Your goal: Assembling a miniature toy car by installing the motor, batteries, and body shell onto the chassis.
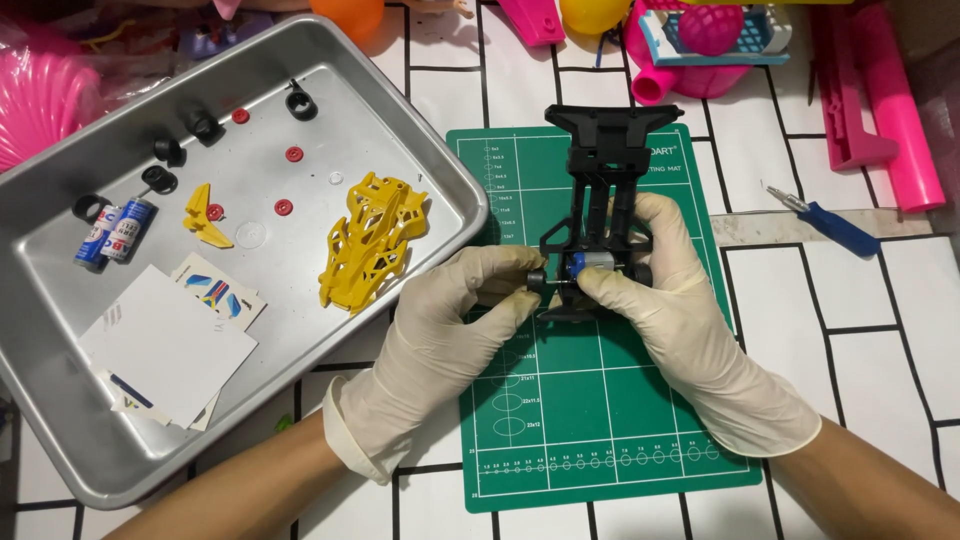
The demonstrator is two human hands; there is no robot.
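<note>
At the frame's centre, over the green mat (pixel 600 430), both gloved hands grip a black toy car frame (pixel 606 170). The left hand (pixel 445 330) pinches what looks like a small wheel (pixel 537 281); the right hand (pixel 672 320) has its fingers curled round the frame's end.

White paper sheet (pixel 168 343) and colourful sticker sheet (pixel 218 293) lie in the metal tray's (pixel 420 130) near corner.

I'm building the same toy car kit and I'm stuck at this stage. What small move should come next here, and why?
Probably press the small motor fully down into the black chassis. Both gloved hands, left hand and right hand, pinch around it over the green mat, and it seems only partly seated.
</note>
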